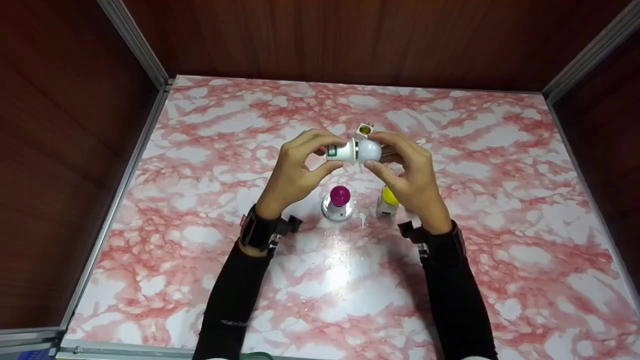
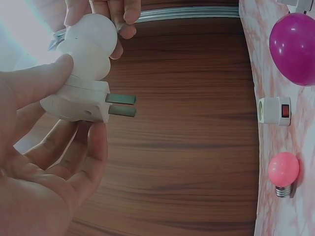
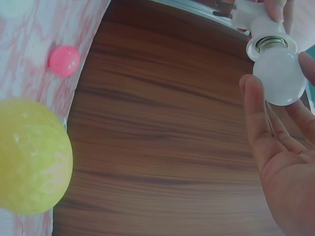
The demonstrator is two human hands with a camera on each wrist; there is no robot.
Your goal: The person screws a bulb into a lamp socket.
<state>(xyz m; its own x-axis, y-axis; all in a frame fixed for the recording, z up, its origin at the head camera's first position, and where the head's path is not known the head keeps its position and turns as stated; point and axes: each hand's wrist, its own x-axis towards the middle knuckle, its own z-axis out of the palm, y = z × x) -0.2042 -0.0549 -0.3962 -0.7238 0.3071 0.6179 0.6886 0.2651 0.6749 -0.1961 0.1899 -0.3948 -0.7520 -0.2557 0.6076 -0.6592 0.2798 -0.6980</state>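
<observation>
My left hand [image 1: 297, 167] grips a white plug-in lamp socket [image 1: 341, 152] between thumb and fingers, raised above the table. Two flat metal prongs [image 2: 121, 103] stick out of its side in the left wrist view. The right hand [image 1: 414, 172] pinches a white light bulb [image 1: 370, 151] by its round glass. Bulb and socket lie in one line, the bulb's screw base in the socket's mouth. Part of the metal thread [image 3: 272, 43] shows there in the right wrist view. How deep the bulb sits, I cannot tell.
A purple bulb [image 1: 340, 195] stands in a round white base [image 1: 337, 216] nearer me. Right of it, a yellow bulb [image 1: 390, 196] sits in a white holder [image 1: 386, 208]. Behind the hands is a white socket with a red switch [image 2: 285, 110]. A pink bulb [image 2: 284, 168] lies loose.
</observation>
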